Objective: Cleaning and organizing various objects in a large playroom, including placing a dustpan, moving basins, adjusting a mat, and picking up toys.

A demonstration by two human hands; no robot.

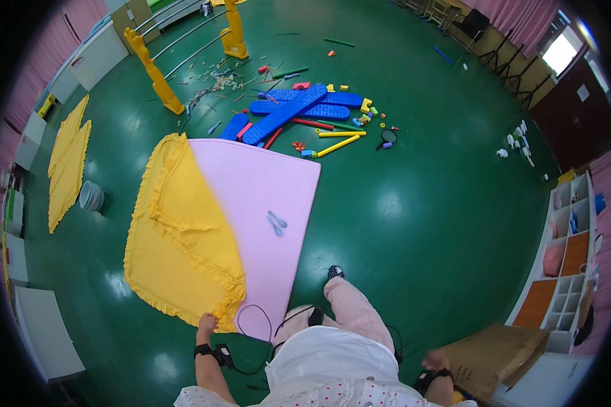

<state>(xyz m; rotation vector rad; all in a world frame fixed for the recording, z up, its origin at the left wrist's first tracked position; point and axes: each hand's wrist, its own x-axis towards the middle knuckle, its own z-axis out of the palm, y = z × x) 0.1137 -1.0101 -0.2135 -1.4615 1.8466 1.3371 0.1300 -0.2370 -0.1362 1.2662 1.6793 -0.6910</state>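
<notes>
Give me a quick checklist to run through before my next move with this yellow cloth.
1. Left hand at the near edge of the yellow cloth: ok.
2. Firm grip there: cannot tell; too small to make out.
3. Right hand on the cloth: not ok; it is away to the right, near the cardboard box.
4. Cloth lying smooth: not ok; folds run across it.
5. Pink mat free of loose things: not ok; two pale blue pieces lie on it.
6. Cloth clear of the blue planks: ok; they lie apart, beyond the mat.
</notes>
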